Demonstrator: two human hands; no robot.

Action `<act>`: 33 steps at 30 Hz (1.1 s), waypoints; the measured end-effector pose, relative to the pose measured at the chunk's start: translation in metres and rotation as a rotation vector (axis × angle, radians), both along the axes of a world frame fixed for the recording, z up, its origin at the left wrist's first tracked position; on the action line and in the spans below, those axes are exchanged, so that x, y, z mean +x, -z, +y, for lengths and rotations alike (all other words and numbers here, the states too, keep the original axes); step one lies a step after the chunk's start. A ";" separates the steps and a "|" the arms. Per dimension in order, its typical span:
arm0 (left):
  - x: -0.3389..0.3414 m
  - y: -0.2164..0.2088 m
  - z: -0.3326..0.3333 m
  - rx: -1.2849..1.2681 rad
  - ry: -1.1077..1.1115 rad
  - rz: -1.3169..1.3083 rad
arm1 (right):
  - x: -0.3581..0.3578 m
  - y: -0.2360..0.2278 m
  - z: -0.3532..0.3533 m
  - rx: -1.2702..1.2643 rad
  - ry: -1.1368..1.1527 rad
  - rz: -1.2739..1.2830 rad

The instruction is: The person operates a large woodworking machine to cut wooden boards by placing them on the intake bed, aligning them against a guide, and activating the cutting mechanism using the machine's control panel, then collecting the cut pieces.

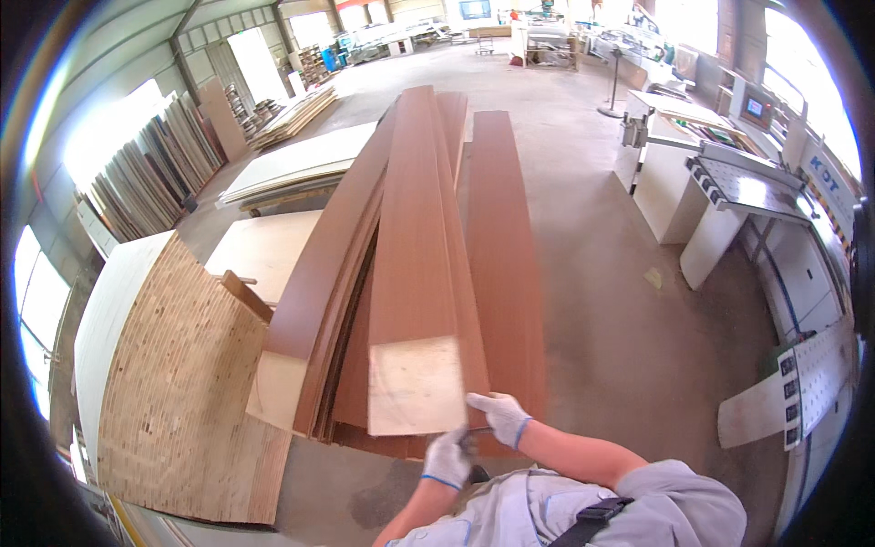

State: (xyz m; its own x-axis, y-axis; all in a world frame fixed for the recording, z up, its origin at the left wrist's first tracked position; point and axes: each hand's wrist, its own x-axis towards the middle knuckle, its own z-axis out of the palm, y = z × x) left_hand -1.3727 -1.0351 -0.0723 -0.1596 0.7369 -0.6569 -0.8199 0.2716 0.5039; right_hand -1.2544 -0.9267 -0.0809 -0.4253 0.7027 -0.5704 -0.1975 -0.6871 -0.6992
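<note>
Long reddish-brown boards lie stacked before me, running away from me. The top board (419,246) has a pale bare-wood patch (416,387) at its near end. My right hand (503,417), in a white knit glove with a blue cuff, is closed on the edge at the near right corner of the stack under that patch. Just below it and to the left, my left hand (447,459), gloved alike, is closed at the same near corner, its fingertips dark and partly hidden. Another brown board (504,246) lies to the right; a further brown stack (328,260) slants at the left.
A thick stack of pale layered wood panels (182,383) stands at the left, and white sheets (301,164) lie beyond. White machines with a perforated table (752,191) line the right. Upright panels (150,164) lean along the left wall. Concrete floor (602,264) runs between.
</note>
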 end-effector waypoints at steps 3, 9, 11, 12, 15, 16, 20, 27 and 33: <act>0.069 0.043 0.022 0.090 0.375 -0.019 | 0.093 0.022 0.031 -0.007 0.153 -0.038; 0.145 -0.028 0.071 0.400 1.250 0.479 | 0.280 0.025 0.109 0.065 0.275 -0.208; 0.151 -0.057 0.099 0.320 1.060 0.512 | 0.339 0.033 0.134 0.097 0.374 -0.146; 0.151 -0.054 0.115 0.382 0.865 0.568 | 0.360 0.042 0.150 0.059 0.459 -0.123; 0.152 -0.032 0.194 0.492 0.439 0.556 | 0.407 0.042 0.172 -0.047 0.675 0.094; 0.156 -0.024 0.224 0.467 0.376 0.575 | 0.419 0.040 0.176 -0.062 0.760 0.139; 0.180 0.001 0.344 0.324 0.330 0.681 | 0.460 0.061 0.210 -0.036 0.972 0.292; 0.206 0.052 0.596 0.321 0.357 0.834 | 0.567 0.082 0.276 0.153 1.039 0.009; 0.158 0.123 0.795 0.131 0.061 0.475 | 0.616 0.101 0.313 0.113 1.152 -0.196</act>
